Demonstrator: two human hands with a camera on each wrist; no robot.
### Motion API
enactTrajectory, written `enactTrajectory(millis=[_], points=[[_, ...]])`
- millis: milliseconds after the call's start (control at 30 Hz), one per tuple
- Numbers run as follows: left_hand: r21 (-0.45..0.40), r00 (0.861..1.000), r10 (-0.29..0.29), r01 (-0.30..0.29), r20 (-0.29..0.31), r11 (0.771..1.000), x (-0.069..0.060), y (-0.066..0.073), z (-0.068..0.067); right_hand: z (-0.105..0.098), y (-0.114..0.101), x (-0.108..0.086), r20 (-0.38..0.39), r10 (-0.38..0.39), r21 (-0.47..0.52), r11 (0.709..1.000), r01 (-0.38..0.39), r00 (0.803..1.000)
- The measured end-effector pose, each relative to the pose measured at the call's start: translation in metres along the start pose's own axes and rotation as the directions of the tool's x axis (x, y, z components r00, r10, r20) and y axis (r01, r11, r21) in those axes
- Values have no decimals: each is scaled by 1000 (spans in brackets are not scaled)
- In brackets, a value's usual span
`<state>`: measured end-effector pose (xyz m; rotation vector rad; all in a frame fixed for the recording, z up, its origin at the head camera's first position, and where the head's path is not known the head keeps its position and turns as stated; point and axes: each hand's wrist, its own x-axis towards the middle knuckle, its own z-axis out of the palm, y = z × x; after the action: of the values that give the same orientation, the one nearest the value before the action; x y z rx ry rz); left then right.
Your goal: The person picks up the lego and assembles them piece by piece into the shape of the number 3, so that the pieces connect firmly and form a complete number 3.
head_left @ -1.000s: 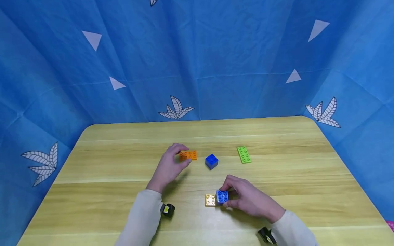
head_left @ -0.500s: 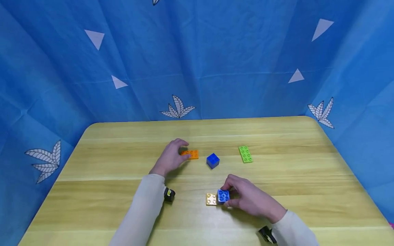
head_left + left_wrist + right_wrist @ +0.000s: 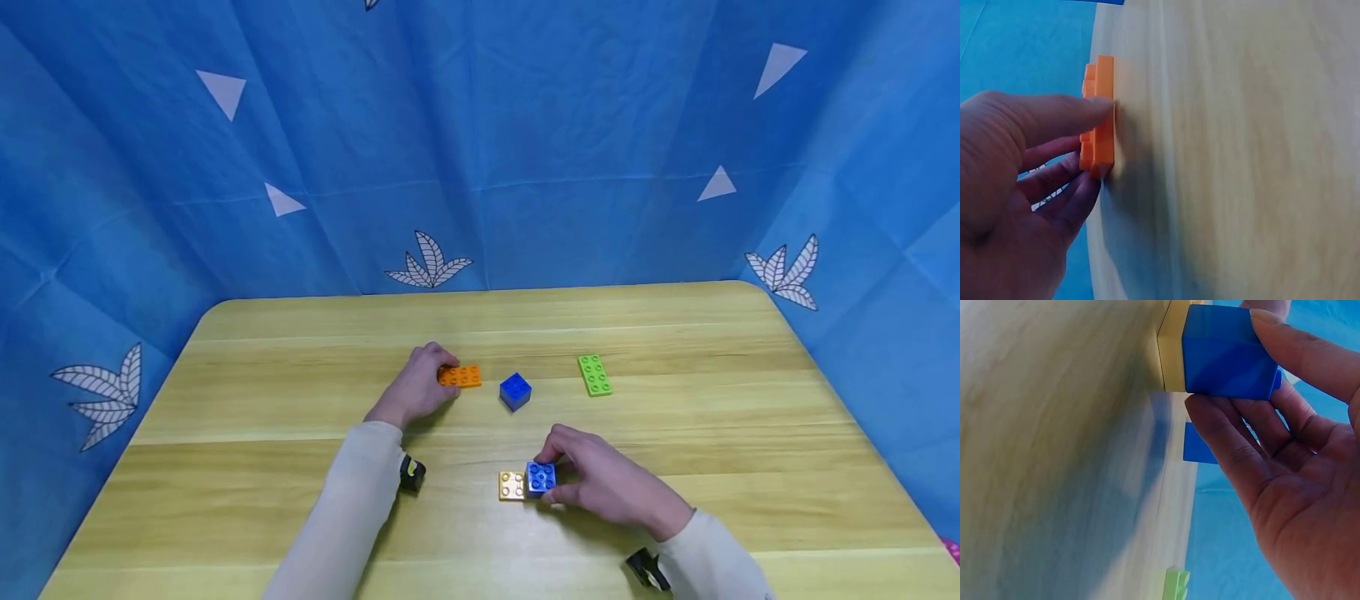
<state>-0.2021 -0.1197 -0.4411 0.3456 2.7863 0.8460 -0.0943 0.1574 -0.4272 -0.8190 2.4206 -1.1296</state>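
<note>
My left hand (image 3: 417, 387) pinches a flat orange toy brick (image 3: 460, 377) at its left end, thumb on the near side and fingers at the far side. In the left wrist view that orange brick (image 3: 1104, 119) sits low at the table surface. With my right hand (image 3: 611, 483) I grip a blue cube brick (image 3: 541, 479) between thumb and fingers. The cube sits on the right part of a flat yellow brick (image 3: 512, 486), whose left studs show. In the right wrist view the blue cube (image 3: 1229, 356) touches the yellow brick (image 3: 1172, 350) beneath it.
A second blue cube brick (image 3: 515, 392) stands turned at an angle between the orange brick and a flat light green brick (image 3: 595, 376). The wooden table (image 3: 300, 517) ends at a blue patterned curtain (image 3: 480, 150) behind and at both sides.
My left hand has reached a little farther away, and its fingers have closed onto the orange brick's end. My right hand holds the blue cube in the same spot.
</note>
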Motion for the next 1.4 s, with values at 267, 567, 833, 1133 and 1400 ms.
enactTrajectory(millis=[267, 567, 833, 1133, 1400], points=[[33, 1000, 24, -24, -9, 999, -3, -7, -6, 1, -1, 4, 11, -2, 25, 1000, 2, 1000], [4, 999, 48, -48, 10, 999, -11, -12, -12, 1, -1, 4, 11, 7, 17, 1000, -7, 1000], [-83, 999, 50, -51, -5, 995, -19, -11, -11, 2, 0, 2, 8, 0, 7, 1000, -1, 1000], [-120, 1000, 26, -24, 12, 993, -31, 1, -13, 2, -2, 4, 9, -12, 7, 1000, 12, 1000], [-176, 998, 64, -62, 4, 982, -41, 9, -11, 1, -1, 0, 6, 8, 11, 1000, -8, 1000]])
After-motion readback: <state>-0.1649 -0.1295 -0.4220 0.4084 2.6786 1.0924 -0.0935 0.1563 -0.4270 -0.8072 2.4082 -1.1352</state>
